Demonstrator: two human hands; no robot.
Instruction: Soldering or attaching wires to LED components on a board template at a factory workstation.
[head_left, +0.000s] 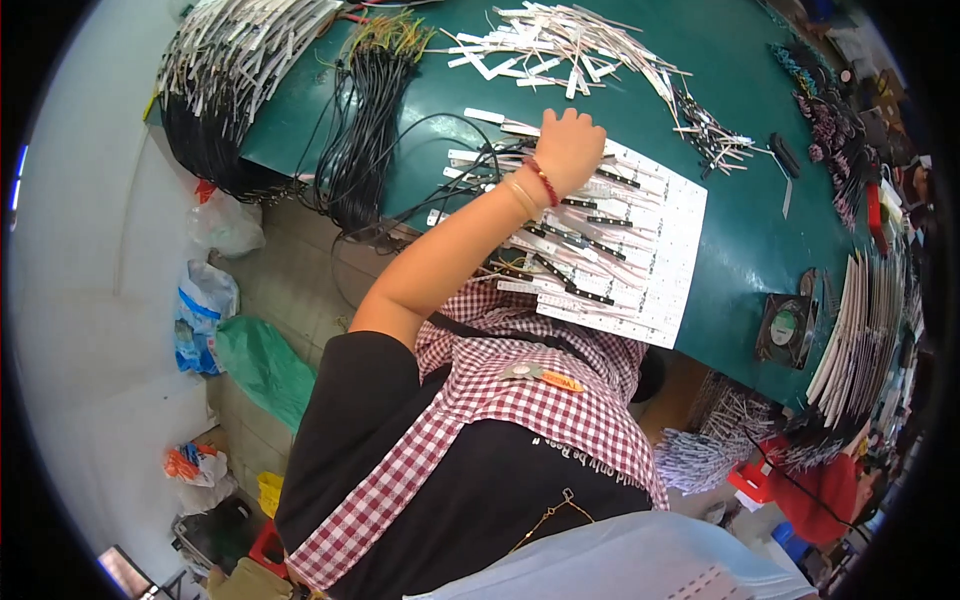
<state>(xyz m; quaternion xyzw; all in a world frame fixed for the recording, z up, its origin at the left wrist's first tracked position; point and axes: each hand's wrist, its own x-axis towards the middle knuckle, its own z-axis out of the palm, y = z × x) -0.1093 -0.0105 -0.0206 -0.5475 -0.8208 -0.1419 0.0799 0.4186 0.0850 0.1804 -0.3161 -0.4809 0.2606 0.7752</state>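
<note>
My left hand (570, 150), with a red beaded bracelet and a pale band at the wrist, is over the far edge of a white printed sheet (675, 240). Its fingers curl down, and whatever they hold is hidden beneath them. Across the sheet lie several narrow black strips (575, 290) and white strips with thin pale wires, roughly in rows. Black cables (425, 140) run from the left toward these strips, passing under my forearm. Just left of my fingers lies a white strip (484, 116). My right hand does not show.
On the green table (740, 260), a thick bundle of black cables (365, 130) lies at the left beside a larger white-ended bundle (240, 60). Loose white strips (560, 45) are heaped at the back. A small black fan (787, 328) stands at the right. Plastic bags (225, 220) are on the floor, left.
</note>
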